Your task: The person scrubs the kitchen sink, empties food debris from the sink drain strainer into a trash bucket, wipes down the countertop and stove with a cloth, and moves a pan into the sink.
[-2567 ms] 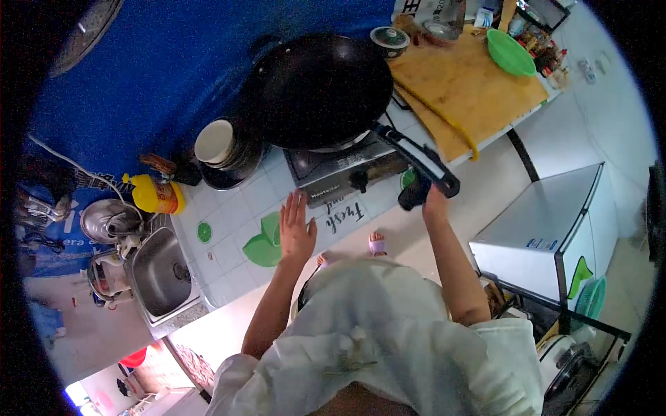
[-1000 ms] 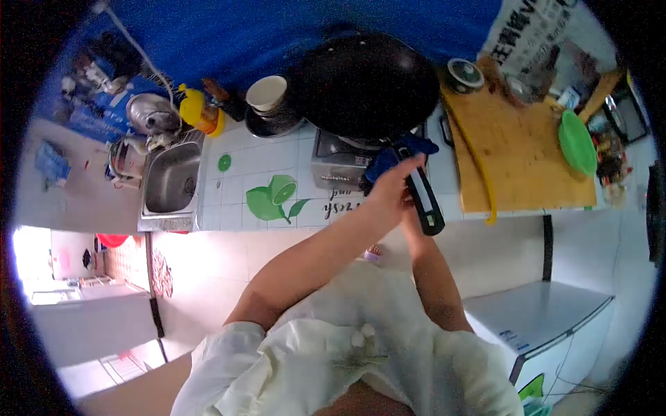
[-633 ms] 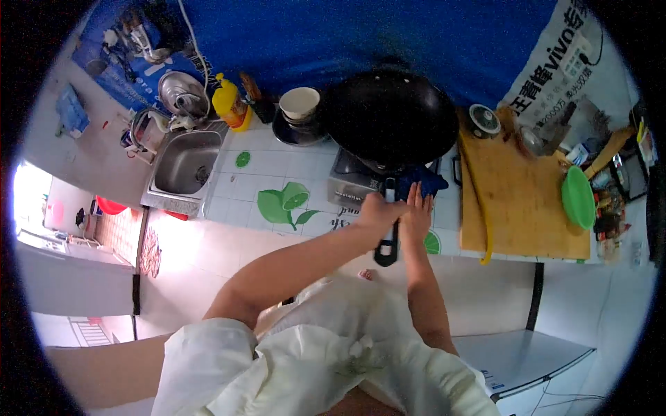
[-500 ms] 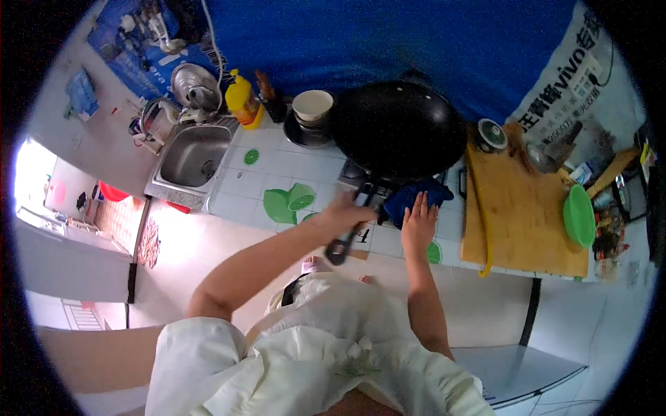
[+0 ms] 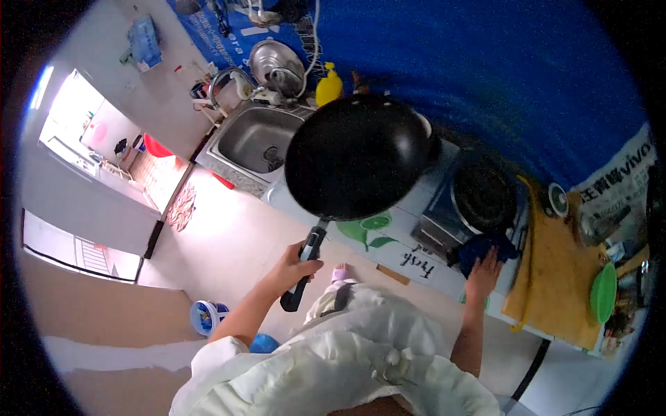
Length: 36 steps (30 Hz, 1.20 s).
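A large black wok (image 5: 354,156) is held up over the counter by its long handle. My left hand (image 5: 288,269) is wrapped round that handle (image 5: 305,267). On the right, my right hand (image 5: 483,274) lies with fingers spread on a dark blue cloth (image 5: 479,251), pressing it against the front of the stove (image 5: 444,218). The stove's round black burner (image 5: 483,196) shows just behind the cloth. Whatever is under the cloth is hidden.
A steel sink (image 5: 253,142) and a yellow bottle (image 5: 329,87) are to the left. Right of the stove lies a wooden board (image 5: 555,277) with a green bowl (image 5: 603,292) at its edge. A blue-and-white bucket (image 5: 206,317) stands on the floor.
The wok has moved left off the stove toward the sink, uncovering the burner. The view has turned left. My right hand stays on the blue cloth.
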{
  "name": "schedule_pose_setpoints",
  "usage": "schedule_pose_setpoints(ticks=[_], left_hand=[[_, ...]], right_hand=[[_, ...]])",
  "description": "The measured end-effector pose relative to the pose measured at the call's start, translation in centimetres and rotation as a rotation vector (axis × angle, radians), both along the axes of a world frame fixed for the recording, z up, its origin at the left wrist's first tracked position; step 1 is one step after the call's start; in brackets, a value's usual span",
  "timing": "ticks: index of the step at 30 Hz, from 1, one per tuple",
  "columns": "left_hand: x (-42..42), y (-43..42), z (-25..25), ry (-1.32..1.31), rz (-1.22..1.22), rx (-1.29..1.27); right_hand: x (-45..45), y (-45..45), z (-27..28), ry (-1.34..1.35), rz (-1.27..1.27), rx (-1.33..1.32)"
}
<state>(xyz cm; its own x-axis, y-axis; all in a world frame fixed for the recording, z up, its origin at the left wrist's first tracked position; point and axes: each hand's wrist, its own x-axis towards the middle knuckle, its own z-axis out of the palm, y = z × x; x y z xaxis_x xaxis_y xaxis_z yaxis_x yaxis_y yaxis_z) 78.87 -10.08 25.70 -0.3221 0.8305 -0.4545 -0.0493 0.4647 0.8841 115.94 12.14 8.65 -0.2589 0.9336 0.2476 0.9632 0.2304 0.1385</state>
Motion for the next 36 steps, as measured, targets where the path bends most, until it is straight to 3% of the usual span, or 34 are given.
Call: schedule_pose_setpoints(ticks=[3, 9, 16, 21, 23, 27, 29, 31, 36], left_hand=[[-4.3, -1.5, -0.3, 0.063, 0.213, -0.008], [-16.7, -2.7, -3.9, 0.155, 0.326, -0.093], [-29.5, -0.4, -7.9, 0.185, 0.258, -0.145], [-34.5, 1.1, -11.1, 0.141, 0.208, -0.119], [-36.2, 1.2, -13.3, 0.148, 0.177, -0.105], [-37.3, 0.1, -14.2, 0.128, 0.17, -0.1], [-38.0, -0.2, -14.3, 0.14, 0.156, -0.112], [-38.4, -0.7, -13.9, 0.15, 0.152, -0.123], [-41.5, -2.9, -14.4, 0.252, 0.047, -0.163]], right_hand=[[-0.2, 0.2, 0.0, 0.014, 0.006, 0.015], [-0.8, 0.3, 0.2, 0.216, -0.069, -0.089], [-2.4, 0.4, 1.0, 0.198, -0.239, -0.181], [-2.1, 0.5, 0.4, 0.147, -0.235, -0.159], [-3.1, 0.7, 1.8, 0.175, -0.353, -0.307], [0.1, 1.8, -2.1, 0.099, -0.258, -0.149], [0.4, 1.7, -2.3, 0.125, -0.351, -0.268], [3.8, 2.3, -5.8, 0.084, -0.112, -0.041], [5.1, 2.8, -7.1, 0.019, -0.201, -0.076]])
